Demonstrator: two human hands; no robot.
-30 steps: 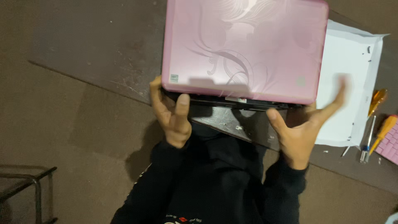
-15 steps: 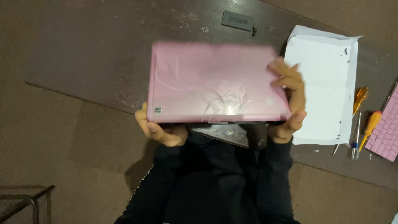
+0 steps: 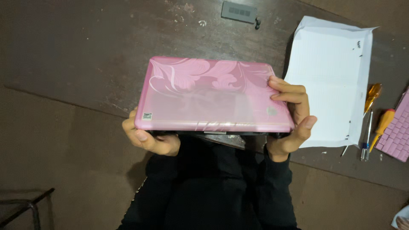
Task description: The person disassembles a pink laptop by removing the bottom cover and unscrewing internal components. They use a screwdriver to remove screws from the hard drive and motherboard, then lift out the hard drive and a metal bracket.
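Far left, near corner: part of a dark metal frame (image 3: 25, 204), standing on the floor, well apart from the work.

Left hand (image 3: 147, 138): closed on the near left corner of the pink laptop (image 3: 213, 96), fingers underneath, thumb at the edge.

The pink laptop is shut, lid uppermost, held level in the air between both hands, over the near edge of the dark counter (image 3: 76, 51) and above the person's lap. Judged stiff and moderately heavy for its size; the glossy patterned lid looks slippery and prone to marking. A hold at two opposite sides, as now, appears soundest; pressure on the middle of the lid is best avoided.

Right hand (image 3: 289, 123): clamped on the right side, fingers over the lid, thumb at the near edge.

On the counter, far: a small grey plate (image 3: 239, 11) with two dark screws (image 3: 257, 22) just beside it. Right: a white paper sheet (image 3: 330, 81), then screwdrivers (image 3: 375, 119) with orange handles, and a pink keyboard panel (image 3: 398, 132) at the frame edge.
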